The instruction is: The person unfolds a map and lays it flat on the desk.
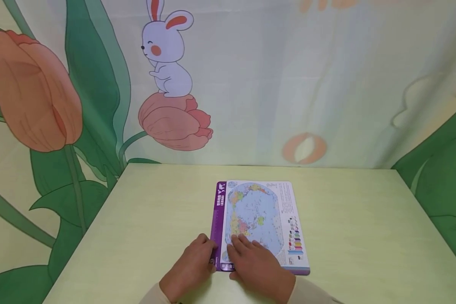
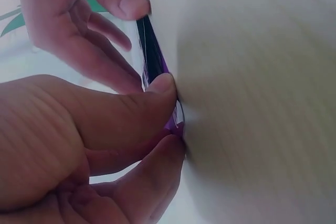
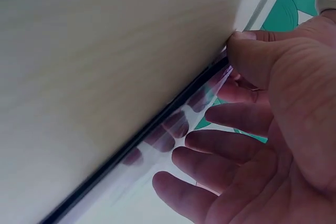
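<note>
A world map board [image 1: 256, 207] with a glossy face and a purple strip down its left side lies flat on the pale table. My left hand [image 1: 191, 266] pinches its near left corner; thumb and finger meet there at the purple edge [image 2: 178, 128] in the left wrist view. Over the map's lower part, my right hand [image 1: 261, 267] spreads its fingers, with the thumb by the near edge. In the right wrist view these fingers [image 3: 226, 145] are fairly straight and mirrored in the shiny surface. The map's near middle is hidden under the right hand.
The pale yellow-green table [image 1: 365, 223] stretches to both sides of the map. Behind it hangs a curtain [image 1: 251, 105] printed with a rabbit, tulips and leaves, reaching down to the table's far edge.
</note>
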The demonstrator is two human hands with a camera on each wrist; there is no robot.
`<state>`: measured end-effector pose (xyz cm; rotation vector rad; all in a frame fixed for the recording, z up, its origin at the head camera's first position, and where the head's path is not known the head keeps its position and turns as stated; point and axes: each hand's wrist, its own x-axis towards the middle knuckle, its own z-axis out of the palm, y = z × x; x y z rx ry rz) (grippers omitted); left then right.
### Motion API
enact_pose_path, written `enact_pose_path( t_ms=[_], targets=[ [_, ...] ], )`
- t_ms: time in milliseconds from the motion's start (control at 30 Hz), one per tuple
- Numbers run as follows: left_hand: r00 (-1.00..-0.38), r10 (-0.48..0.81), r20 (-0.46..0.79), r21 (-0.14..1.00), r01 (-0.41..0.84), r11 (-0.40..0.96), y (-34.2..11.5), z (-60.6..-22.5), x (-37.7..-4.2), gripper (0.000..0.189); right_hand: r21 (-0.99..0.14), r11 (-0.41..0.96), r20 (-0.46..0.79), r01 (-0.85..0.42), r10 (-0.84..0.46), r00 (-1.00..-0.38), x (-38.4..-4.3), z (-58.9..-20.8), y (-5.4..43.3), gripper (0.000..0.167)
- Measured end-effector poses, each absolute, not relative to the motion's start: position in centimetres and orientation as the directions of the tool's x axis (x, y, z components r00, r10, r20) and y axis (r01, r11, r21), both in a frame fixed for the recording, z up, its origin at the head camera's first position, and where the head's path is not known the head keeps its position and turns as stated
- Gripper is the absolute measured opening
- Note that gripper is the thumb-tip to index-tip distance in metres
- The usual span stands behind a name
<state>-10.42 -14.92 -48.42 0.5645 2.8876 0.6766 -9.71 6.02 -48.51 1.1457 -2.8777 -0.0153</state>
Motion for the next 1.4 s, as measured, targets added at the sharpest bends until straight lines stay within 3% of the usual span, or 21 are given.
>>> enact_pose_path(
  t_ms=[800,1133,1400],
  targets=[
    [-0.919,0.391,-0.052,0.425,0.334,0.841,-14.9,-48.3,-10.4,0.03,0.051,0.698,0.043,-0.714,-0.716,-0.697,-10.0,-48.3,5.4,0.052],
    [-0.911,0.412,-0.031,0.418,0.362,0.833,-15.2,-48.4,-10.4,0.032,0.018,0.68,0.03,-0.733,-0.733,-0.68,-9.8,-48.2,7.5,0.044],
    [-0.923,0.367,-0.116,0.425,0.287,0.858,-14.9,-48.4,-10.4,0.037,-0.029,0.711,0.025,-0.702,-0.702,-0.712,-9.2,-48.3,10.6,0.043]
  ],
)
